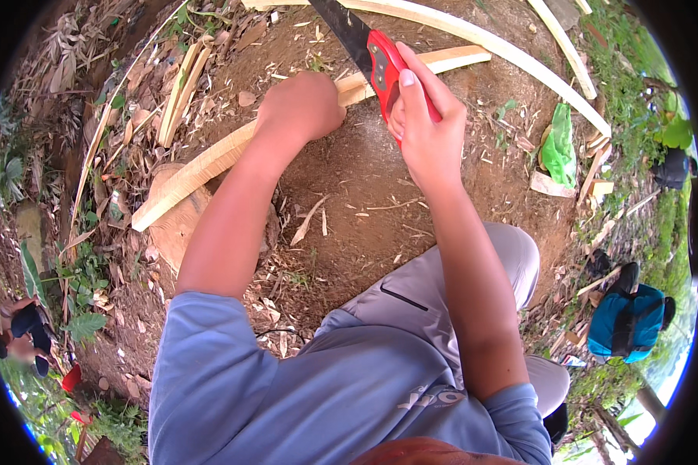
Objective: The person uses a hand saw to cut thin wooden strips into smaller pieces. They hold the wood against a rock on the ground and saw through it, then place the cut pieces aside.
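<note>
My right hand is wrapped round the red handle of a hand saw. Its dark blade slants up and left, crossing a long pale wooden strip. My left hand is closed over that strip, just left of the saw. The strip's near left end lies over a cut log stump; its far right end reaches past the saw handle. My left fingers are mostly hidden behind the back of the hand. Pale sawdust lies on the soil below the handle.
Another long wooden strip lies across the far side. Short wooden pieces rest at left among dry leaves. At right are a green plastic bag and a blue bag. Another person is partly visible at far left.
</note>
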`<control>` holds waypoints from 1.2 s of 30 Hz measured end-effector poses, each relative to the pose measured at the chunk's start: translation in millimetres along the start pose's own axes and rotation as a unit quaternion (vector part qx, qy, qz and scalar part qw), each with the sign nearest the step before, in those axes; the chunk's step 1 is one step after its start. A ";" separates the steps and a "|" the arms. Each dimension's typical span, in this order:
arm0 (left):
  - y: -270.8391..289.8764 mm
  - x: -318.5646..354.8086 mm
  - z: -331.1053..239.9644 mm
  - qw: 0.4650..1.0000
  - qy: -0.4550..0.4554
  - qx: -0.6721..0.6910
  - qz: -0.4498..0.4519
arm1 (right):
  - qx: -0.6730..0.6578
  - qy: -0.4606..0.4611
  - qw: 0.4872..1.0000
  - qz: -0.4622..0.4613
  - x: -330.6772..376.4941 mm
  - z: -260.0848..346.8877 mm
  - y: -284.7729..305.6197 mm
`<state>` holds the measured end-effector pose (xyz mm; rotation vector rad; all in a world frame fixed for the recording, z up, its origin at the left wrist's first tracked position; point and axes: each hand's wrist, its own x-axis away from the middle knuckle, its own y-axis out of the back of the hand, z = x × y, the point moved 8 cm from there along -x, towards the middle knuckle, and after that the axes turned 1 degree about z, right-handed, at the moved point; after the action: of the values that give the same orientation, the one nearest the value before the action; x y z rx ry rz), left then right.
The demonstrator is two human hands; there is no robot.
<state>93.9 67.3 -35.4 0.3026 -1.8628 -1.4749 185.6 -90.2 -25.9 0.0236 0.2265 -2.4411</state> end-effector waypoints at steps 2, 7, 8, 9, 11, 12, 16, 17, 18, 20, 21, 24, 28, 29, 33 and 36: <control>0.8 0.2 -0.1 1.000 -0.002 0.008 0.005 | 0.009 0.034 0.999 -0.001 -12.0 -3.7 -6.5; 4.5 3.0 -1.6 1.000 0.004 0.013 0.019 | -0.005 0.029 1.000 0.002 -19.6 -5.6 -11.6; 4.2 2.6 -0.6 1.000 0.007 0.010 0.020 | -0.004 0.028 1.000 0.004 -19.6 -6.1 -13.1; 3.8 2.3 0.1 1.000 0.009 0.008 0.021 | -0.013 0.025 1.000 0.004 -19.3 -6.2 -13.4; 3.6 1.7 0.2 1.000 0.006 0.009 0.020 | -0.032 0.019 0.999 0.004 -17.9 -6.6 -14.2; 3.3 1.6 0.3 1.000 0.004 0.009 0.020 | -0.034 0.017 0.999 0.005 -16.3 -5.8 -16.0; 3.6 2.1 1.4 1.000 0.002 0.026 0.015 | 0.003 0.021 1.000 0.006 -9.6 -0.3 -19.2; 2.6 1.0 2.5 0.999 0.001 0.035 0.014 | 0.023 0.025 0.999 0.005 -7.2 1.0 -17.1; 2.1 0.1 2.4 0.999 -0.001 0.045 0.012 | 0.024 0.025 0.999 0.008 -4.1 1.0 -12.9; 1.5 0.5 2.5 0.999 0.017 0.039 0.023 | 0.024 0.025 0.999 0.011 6.4 -2.1 1.1; 2.0 0.8 0.4 0.999 0.023 0.036 0.029 | 0.036 0.020 0.999 0.017 17.1 -2.3 8.8; -1.0 -1.2 -1.8 0.999 0.006 0.024 0.021 | 0.080 0.004 0.996 0.026 65.3 10.7 36.5; -3.8 -4.8 -0.3 0.997 0.032 0.036 0.066 | 0.163 -0.076 0.983 0.019 149.4 45.0 93.9; -1.8 -2.2 -1.1 0.997 0.028 0.028 0.059 | 0.151 -0.082 0.985 0.017 170.7 56.9 110.7; -2.2 -4.2 -2.7 0.999 0.009 0.012 0.046 | 0.194 -0.084 0.977 0.028 234.9 111.5 152.8; -3.2 -8.3 -1.6 0.999 0.005 0.020 0.035 | 0.216 -0.077 0.973 0.033 237.7 136.0 151.4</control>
<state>100.0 70.0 -41.4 0.2611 -1.8780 -1.3893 104.1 -377.9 66.2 0.0339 -0.3715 -2.3660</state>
